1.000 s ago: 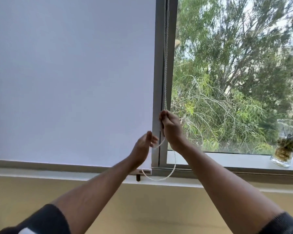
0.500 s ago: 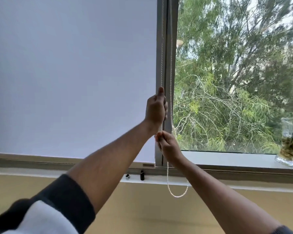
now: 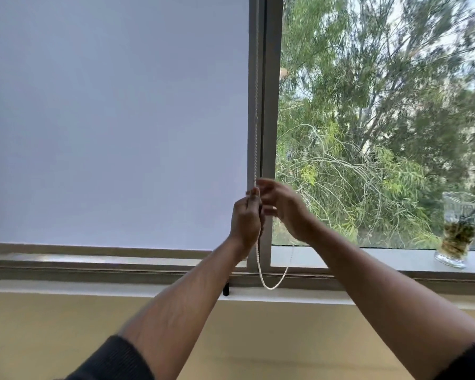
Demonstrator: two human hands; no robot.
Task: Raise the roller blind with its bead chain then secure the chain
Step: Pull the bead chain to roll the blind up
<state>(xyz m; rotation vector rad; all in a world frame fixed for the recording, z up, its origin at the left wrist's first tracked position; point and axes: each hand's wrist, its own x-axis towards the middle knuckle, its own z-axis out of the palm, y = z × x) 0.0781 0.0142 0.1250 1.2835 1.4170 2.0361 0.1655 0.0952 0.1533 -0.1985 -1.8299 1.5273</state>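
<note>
left hand (image 3: 246,219) is gripping the bead chain (image 3: 256,111); right hand (image 3: 281,205) is hovering half-open, blurred; chain risks slipping, stalling the roller blind (image 3: 115,119).

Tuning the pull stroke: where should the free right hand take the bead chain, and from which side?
Take the taut vertical run of the bead chain just above the left hand, coming in from the right. The right hand is already there, fingers loose. That run hangs straight along the window frame; the slack loop below would only swing.
</note>
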